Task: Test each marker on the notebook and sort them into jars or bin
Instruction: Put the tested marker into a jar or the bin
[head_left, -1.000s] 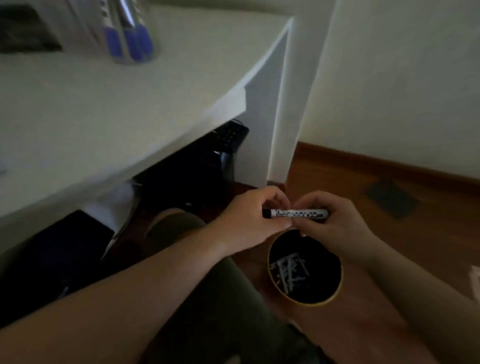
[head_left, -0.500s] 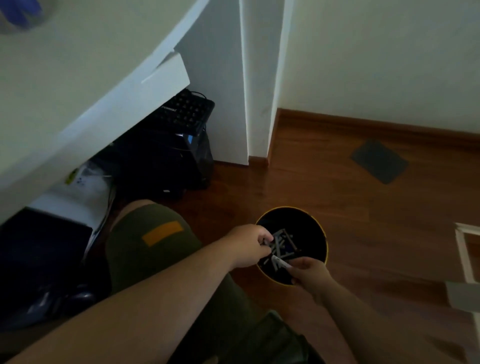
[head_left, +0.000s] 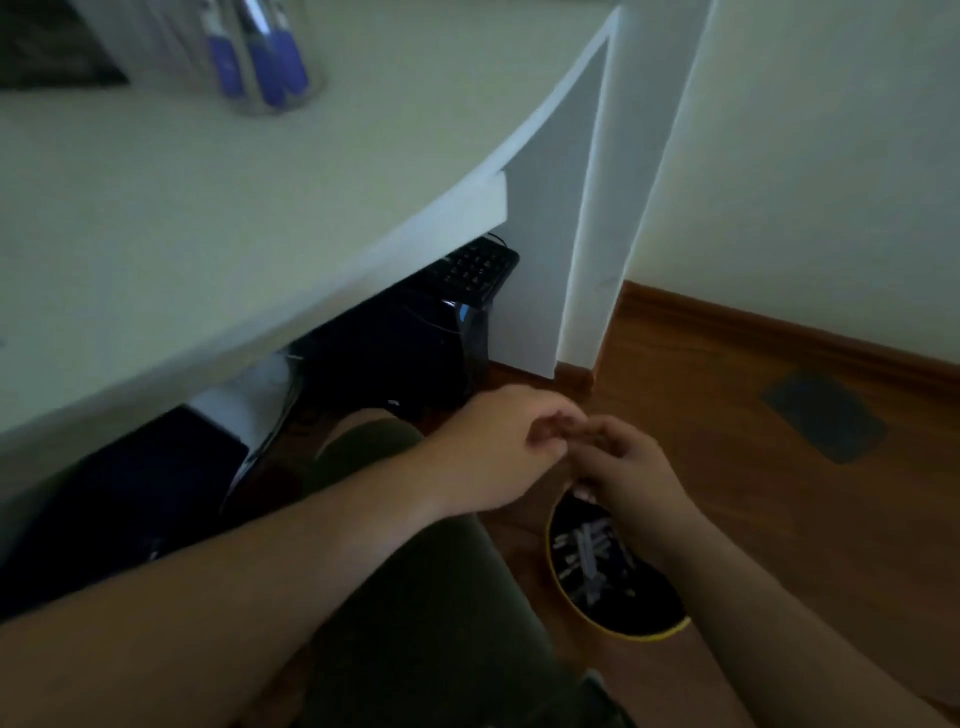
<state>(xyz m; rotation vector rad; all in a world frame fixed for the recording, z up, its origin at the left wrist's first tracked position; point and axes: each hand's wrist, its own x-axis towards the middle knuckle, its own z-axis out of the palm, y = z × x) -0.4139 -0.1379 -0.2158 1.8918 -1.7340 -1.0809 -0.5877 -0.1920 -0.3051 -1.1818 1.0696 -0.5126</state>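
Both the left hand (head_left: 498, 452) and right hand (head_left: 631, 473) are hovering loosely curled, holding nothing visible, fingertips nearly meeting, just above the bin (head_left: 618, 631) that is holding discarded markers (head_left: 589, 558) below them.

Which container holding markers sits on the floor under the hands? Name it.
The round black bin with the yellow rim, holding grey-white markers. The other, a clear jar of blue-capped markers, stands up on the white desk.

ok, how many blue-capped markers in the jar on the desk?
3 visible. All stand together in the clear jar at the desk's far edge: left marker, middle marker, right marker. The frame cuts off their tops, and blur may hide more.
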